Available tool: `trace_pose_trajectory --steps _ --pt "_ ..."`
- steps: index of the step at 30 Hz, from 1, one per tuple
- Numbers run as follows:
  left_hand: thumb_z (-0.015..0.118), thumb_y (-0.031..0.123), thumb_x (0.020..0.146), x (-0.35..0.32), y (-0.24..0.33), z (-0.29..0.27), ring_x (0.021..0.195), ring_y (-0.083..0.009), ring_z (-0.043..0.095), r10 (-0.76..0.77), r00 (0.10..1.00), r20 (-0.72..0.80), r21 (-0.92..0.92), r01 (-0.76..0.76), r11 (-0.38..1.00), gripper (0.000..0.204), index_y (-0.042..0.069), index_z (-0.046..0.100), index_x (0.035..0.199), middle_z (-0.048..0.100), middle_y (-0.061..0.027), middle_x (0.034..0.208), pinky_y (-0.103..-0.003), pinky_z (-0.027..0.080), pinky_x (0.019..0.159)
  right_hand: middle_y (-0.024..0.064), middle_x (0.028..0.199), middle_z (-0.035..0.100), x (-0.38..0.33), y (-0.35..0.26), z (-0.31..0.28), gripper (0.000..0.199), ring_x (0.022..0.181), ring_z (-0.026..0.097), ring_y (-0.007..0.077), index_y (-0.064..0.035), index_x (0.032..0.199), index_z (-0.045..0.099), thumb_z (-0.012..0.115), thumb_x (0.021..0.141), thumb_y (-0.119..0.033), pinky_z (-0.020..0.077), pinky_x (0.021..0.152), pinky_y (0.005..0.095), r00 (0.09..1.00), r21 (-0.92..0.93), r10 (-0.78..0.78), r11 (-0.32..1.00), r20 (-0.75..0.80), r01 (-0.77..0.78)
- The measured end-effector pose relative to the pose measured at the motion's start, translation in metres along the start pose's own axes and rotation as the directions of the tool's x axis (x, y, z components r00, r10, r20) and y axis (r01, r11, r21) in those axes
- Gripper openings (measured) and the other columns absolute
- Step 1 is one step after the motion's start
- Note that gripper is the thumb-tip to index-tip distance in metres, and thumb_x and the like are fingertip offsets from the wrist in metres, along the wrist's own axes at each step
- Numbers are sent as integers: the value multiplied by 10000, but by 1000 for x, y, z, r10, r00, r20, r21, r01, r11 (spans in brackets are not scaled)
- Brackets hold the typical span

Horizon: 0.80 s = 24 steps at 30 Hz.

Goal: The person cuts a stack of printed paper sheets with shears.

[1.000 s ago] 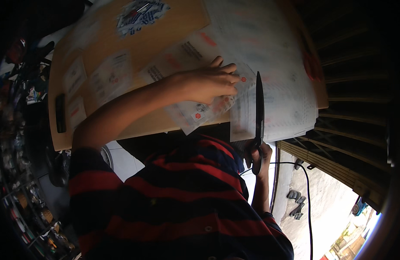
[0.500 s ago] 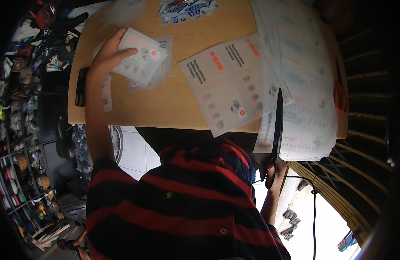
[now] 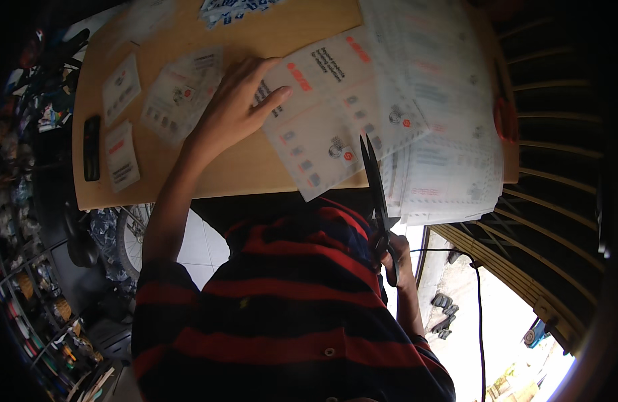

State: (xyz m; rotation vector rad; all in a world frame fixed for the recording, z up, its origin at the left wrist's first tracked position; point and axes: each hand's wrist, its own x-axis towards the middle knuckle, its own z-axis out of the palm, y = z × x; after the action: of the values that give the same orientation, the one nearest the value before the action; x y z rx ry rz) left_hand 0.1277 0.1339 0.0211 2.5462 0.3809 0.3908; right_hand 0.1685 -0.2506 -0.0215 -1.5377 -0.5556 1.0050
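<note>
My left hand (image 3: 241, 100) lies over the left edge of a translucent sheet (image 3: 322, 110) printed in red and black. Its fingers are stretched out, with the thumb apart from them. My right hand (image 3: 397, 260) grips black scissors (image 3: 376, 181) by the handles at the table's front edge. Their blades point away from me, slightly parted, with the tips close to the sheet's lower right part. Left of my left hand is a loose pile of small cut pieces (image 3: 172, 100) of the same printed material.
A thick stack of printed sheets (image 3: 449, 161) covers the table's right side. Two cut pieces, one a printed square (image 3: 123, 155), lie at the left near a black object (image 3: 91, 147). Blue-and-white packets (image 3: 232, 9) sit at the far edge. Red handles (image 3: 504, 120) show at right.
My left hand has let go of the small cut pieces and moved right to the large sheet. The scissors' blades have parted slightly. The whole view has shifted.
</note>
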Motion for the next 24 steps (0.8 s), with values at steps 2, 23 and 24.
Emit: trace_pose_trajectory --steps 2,23,24 --pt "726 273 791 21 15 15 1151 -328 504 -51 998 43 110 46 993 609 47 465 1293 529 -158 1210 -431 420 956 18 532 504 1 -1 -2 550 413 494 84 -40 735 513 581 858 -572 365 379 213 1000 35 -11 999 13 10" --pt "803 119 651 84 10 28 1040 -289 605 -121 922 369 -39 146 989 596 15 446 1117 616 -193 1076 -388 462 873 10 572 539 -10 1 -19 656 455 527 82 18 860 590 631 789 -633 404 425 218 995 60 21 998 -92 -16" --pt "784 82 669 87 11 26 996 -269 623 -115 906 408 -103 170 980 545 26 445 1092 629 -169 1032 -370 468 848 12 571 540 -11 -3 -21 658 455 528 84 20 863 591 633 788 -633 404 428 221 994 43 20 999 -103 -16"
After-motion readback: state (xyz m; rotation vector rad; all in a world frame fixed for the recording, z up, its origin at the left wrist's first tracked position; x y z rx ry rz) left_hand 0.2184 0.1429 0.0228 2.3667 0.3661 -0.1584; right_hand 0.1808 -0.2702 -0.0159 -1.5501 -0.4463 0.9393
